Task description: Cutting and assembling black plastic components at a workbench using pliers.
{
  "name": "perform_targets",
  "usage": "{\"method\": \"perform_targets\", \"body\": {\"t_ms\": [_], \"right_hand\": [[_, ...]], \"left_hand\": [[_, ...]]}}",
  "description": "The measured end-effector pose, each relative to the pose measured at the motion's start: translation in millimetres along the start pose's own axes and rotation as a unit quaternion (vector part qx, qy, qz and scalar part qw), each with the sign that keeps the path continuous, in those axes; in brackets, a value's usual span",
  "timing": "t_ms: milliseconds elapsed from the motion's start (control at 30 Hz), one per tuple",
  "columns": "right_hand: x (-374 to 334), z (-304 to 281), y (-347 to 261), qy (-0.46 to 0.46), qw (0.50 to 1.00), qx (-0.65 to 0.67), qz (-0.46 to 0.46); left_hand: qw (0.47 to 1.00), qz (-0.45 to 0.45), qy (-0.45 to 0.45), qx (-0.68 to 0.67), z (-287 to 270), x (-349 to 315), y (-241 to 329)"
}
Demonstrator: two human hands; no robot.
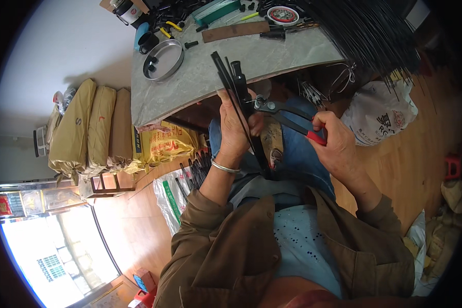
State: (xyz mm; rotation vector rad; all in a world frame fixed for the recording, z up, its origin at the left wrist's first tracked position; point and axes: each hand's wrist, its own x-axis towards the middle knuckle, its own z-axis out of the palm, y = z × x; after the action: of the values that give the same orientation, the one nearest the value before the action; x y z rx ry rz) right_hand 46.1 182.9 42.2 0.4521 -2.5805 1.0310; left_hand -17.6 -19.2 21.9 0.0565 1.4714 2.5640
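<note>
My left hand (pixel 234 123) is wrapped round a bundle of long, thin black rods (pixel 223 72), which stands tilted over my lap. One thicker black piece with a knobbed top (pixel 238 74) rises beside them. In my right hand (pixel 339 142) is a pair of cutting pliers (pixel 287 112) with dark handles and red grips. The metal head of the pliers is at the black pieces, close to my left fingers. Fingers and rods hide the jaws, so I cannot tell what lies between them.
On the grey table (pixel 190 77) are a round metal tray (pixel 175 65), a brown strip (pixel 236 32), a green box (pixel 215 10) and yellow-handled pliers (pixel 170 28). Many black rods (pixel 369 36) overhang its right edge. A white sack (pixel 382 115) and brown packages (pixel 77 131) stand around.
</note>
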Motion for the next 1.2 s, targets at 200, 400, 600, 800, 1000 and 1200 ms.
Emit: {"method": "perform_targets", "body": {"t_ms": [200, 400, 600, 800, 1000, 1200], "right_hand": [[-13.7, 22.6, 13.4, 0.001, 0.998, 0.04, 0.047], [-26.0, 51.8, 21.9, 0.06, 0.996, 0.055, 0.03], [-8.4, 32.0, 18.3, -0.002, 0.997, 0.075, 0.009], [-0.4, -12.2, 12.4, -0.359, 0.752, 0.444, 0.33], [5.9, -1.7, 14.4, -0.471, 0.686, 0.45, 0.324], [15.2, -4.3, 12.5, -0.479, 0.75, 0.354, 0.289]], "left_hand": [[1.0, -0.006, 0.007, -0.016, 0.1, -0.1, -0.4], [0.999, 0.006, 0.03, 0.012, 4.0, 0.3, -1.8], [0.999, 0.011, 0.013, 0.044, 4.6, -1.8, 6.1], [0.997, -0.041, -0.051, -0.041, -5.3, -1.8, 7.6], [0.991, -0.049, -0.125, 0.014, -4.1, -7.5, 21.9], [0.999, 0.008, 0.027, -0.018, 15.0, -23.5, 32.0]]}}
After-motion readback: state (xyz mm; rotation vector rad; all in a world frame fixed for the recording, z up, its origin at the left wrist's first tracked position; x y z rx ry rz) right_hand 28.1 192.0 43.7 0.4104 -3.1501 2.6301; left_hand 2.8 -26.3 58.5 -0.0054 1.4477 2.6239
